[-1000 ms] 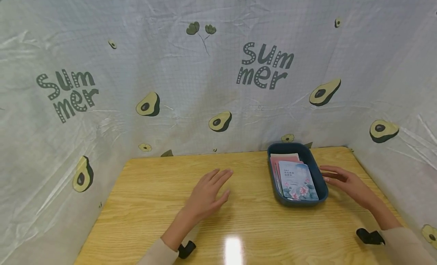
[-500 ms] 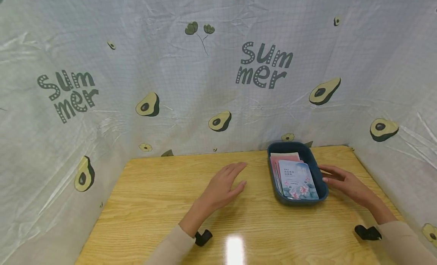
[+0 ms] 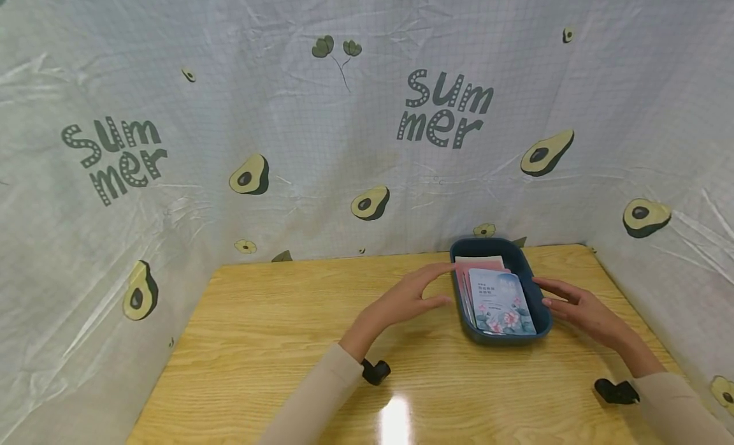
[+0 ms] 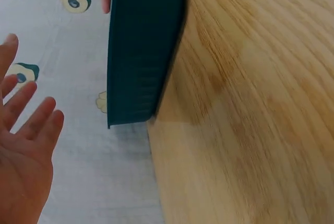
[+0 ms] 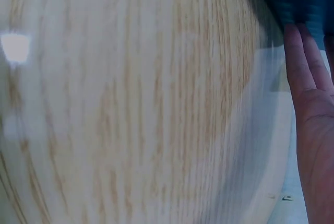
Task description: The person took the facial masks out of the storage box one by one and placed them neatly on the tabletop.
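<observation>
A dark blue plastic basket (image 3: 541, 319) stands at the table's right rear. Inside lie a light blue booklet with pink lotus flowers (image 3: 500, 299) on top and pink booklets (image 3: 478, 264) partly hidden under it. My left hand (image 3: 404, 298) reaches to the basket's left rim with fingers extended. In the left wrist view that hand (image 4: 26, 151) shows spread fingers, a gap away from the basket wall (image 4: 141, 51). At the right side, my right hand (image 3: 587, 314) has its fingertips against the outer wall; the right wrist view shows its straight fingers (image 5: 296, 59) touching there.
The wooden table (image 3: 275, 330) extends left and in front of the basket. A white sheet printed with avocados (image 3: 298, 145) hangs behind the table and along both sides, close to the basket's far end. A black wrist mount (image 3: 375, 372) sits below the left wrist.
My left hand has moved right across the table from its middle to the basket's left rim. My right hand stays by the right wall. The basket and booklets have not moved.
</observation>
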Tool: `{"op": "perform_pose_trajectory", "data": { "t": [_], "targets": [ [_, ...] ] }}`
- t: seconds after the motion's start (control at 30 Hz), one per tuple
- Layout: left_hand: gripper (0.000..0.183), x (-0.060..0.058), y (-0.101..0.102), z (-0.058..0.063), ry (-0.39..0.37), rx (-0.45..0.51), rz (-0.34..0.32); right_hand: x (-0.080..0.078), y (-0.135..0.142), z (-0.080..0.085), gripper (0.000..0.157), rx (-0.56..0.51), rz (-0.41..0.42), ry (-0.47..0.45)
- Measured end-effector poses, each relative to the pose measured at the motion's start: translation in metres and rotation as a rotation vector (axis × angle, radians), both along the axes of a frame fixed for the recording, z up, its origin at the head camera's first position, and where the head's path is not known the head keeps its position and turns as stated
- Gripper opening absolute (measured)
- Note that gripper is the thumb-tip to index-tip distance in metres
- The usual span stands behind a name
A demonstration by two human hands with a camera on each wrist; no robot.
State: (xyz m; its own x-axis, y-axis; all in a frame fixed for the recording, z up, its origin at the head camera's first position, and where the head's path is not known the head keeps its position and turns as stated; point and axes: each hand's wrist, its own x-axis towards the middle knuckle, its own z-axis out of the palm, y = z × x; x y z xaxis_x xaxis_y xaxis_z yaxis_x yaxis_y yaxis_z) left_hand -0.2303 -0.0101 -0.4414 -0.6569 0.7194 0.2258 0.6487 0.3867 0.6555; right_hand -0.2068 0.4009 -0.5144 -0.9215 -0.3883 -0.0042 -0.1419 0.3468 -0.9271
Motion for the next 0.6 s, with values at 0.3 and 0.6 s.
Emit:
{"op": "perform_pose_trajectory", "data": {
  "t": [0.3, 0.6],
  "targets": [
    [0.071, -0.037, 0.032, 0.001, -0.129, -0.033, -0.028, 0.001, 0.000, -0.001, 0.054, -0.027, 0.010, -0.011],
    [0.071, -0.079, 0.072, 0.010, -0.163, -0.259, -0.163, 0.001, 0.000, -0.001, 0.056, -0.007, -0.007, -0.028]
  ]
}}
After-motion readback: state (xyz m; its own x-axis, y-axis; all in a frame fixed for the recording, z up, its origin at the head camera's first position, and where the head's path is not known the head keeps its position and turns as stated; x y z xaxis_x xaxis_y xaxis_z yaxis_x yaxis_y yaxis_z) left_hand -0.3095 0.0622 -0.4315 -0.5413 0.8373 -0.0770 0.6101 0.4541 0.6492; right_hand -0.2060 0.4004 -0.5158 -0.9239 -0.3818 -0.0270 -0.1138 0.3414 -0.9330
